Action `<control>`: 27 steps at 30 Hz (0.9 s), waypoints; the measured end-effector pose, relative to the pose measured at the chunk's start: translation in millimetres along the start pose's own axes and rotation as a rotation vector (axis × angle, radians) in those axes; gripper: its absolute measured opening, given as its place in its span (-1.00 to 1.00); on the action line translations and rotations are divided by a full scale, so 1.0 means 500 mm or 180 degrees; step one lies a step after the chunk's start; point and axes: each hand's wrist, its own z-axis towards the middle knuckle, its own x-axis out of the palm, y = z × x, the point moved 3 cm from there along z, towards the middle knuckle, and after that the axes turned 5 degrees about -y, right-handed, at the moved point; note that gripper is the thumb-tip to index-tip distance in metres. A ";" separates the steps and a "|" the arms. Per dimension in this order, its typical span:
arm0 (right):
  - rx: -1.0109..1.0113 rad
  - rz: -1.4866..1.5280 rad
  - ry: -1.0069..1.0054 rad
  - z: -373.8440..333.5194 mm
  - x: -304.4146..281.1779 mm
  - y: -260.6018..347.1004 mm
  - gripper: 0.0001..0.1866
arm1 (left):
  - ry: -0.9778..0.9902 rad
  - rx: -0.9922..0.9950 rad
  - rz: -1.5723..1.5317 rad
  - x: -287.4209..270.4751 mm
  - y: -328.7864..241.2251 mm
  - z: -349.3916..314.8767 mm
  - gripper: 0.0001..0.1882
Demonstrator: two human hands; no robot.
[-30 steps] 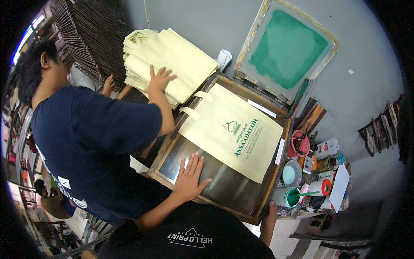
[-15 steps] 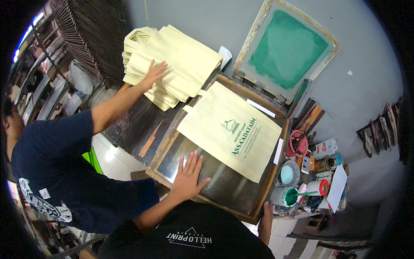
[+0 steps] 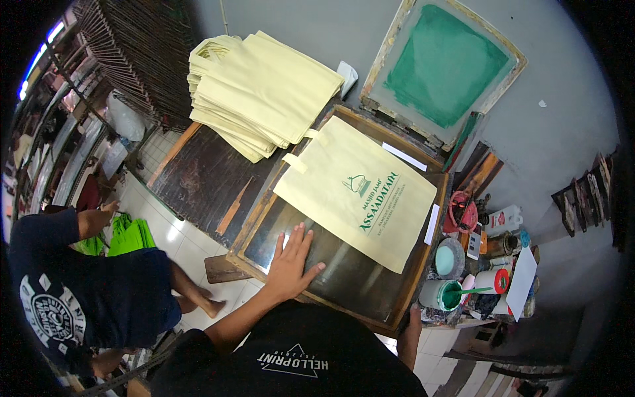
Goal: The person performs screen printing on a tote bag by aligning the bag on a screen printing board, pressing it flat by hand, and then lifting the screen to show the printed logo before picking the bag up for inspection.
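Note:
My left hand (image 3: 289,268) lies flat with its fingers spread on the glass top of a wood-framed printing table (image 3: 261,241). Just beyond those fingers, a cream tote bag (image 3: 337,172) with a green print lies on the glass, its handles toward the far left. By the table's near right corner is my right hand (image 3: 411,327). Its fingers are mostly hidden, so I cannot tell if it grips the edge. At the back right, a screen-printing frame (image 3: 444,69) with a green-coated mesh stands tilted up, apart from both hands.
A stack of cream tote bags (image 3: 264,89) sits on the dark table at back left. To the right are a white tub of green ink (image 3: 440,294), a pink container (image 3: 461,210) and several jars. A co-worker (image 3: 99,278) stands at left near bright green bags (image 3: 129,235).
The co-worker has taken a hand off the stack of cream bags and moved away to the left. My left hand stays on the glass, and the printed bag lies as before.

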 end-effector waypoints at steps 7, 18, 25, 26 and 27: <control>-0.0155 -0.0351 -0.0255 0.020 0.007 -0.016 -0.20 | -0.1411 -0.0624 -0.0386 -0.072 0.118 0.142 -0.23; -0.0264 -0.0489 -0.0491 0.029 0.005 -0.029 -0.21 | -0.1040 -0.0578 -0.0316 -0.022 0.216 0.289 -0.50; -0.0204 -0.0473 -0.0439 0.006 0.007 0.005 -0.30 | -0.0924 -0.0930 -0.1270 -0.076 0.075 0.201 -0.73; -0.0232 -0.0188 -0.0366 0.022 -0.028 -0.009 -0.33 | -0.1034 -0.0609 -0.0908 -0.091 0.059 0.188 -0.77; -0.0250 0.0097 -0.0273 0.023 -0.030 0.001 -0.36 | -0.1074 -0.0560 -0.0998 -0.109 0.041 0.175 -0.78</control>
